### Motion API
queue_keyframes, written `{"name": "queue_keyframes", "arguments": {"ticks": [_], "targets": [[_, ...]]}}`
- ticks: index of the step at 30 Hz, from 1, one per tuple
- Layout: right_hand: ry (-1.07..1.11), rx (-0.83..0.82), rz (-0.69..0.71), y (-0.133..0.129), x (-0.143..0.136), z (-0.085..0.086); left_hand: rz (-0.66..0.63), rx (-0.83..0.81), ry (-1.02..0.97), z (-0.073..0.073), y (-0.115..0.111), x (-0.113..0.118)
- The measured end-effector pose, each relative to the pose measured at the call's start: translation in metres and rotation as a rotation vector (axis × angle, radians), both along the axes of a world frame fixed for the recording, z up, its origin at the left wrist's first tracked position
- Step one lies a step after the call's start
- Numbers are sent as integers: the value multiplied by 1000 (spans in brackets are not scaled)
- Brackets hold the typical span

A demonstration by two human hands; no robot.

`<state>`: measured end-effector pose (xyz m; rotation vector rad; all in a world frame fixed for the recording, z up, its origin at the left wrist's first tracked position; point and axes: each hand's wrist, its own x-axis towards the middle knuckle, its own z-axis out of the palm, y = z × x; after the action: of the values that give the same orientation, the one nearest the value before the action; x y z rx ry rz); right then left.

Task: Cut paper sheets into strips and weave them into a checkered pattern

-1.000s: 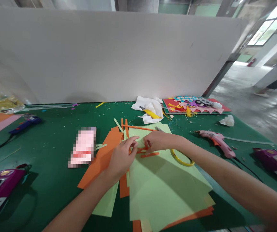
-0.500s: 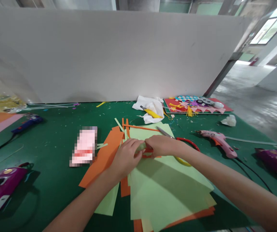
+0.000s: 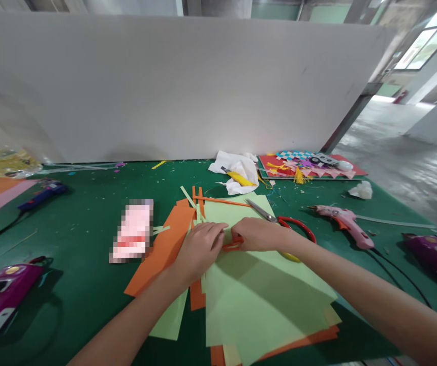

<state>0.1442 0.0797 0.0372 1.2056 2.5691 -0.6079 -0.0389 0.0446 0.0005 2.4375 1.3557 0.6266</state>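
Holding orange strip (image 3: 231, 246), right hand (image 3: 256, 234); pink item (image 3: 132, 231) pixelated.

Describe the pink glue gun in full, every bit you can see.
The glue gun looks like pink plastic, with an orange trigger and a dark-tipped nozzle. It lies on its side on the green table, right of the scissors, nozzle pointing left and handle angled toward the near right. A pale, translucent stick extends from its back, and a dark cord runs from the handle's end. No hand touches it. Whether it is switched on cannot be told.
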Motion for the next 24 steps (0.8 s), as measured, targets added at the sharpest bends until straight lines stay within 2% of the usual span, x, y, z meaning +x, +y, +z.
{"name": "queue_keyframes", "arguments": {"ticks": [7, 14, 19, 24], "targets": [[149, -99, -52, 5, 8, 1, 115, -52, -158, 7, -2, 1], [407, -297, -158, 22, 24, -1, 218, -331, -560, 12, -1, 2], [597, -447, -277, 18, 28, -7, 148, -550, -828, 10, 0, 3], [728, -523, -360, 11, 20, 3, 68, -755, -1072, 13, 2, 5]]}}
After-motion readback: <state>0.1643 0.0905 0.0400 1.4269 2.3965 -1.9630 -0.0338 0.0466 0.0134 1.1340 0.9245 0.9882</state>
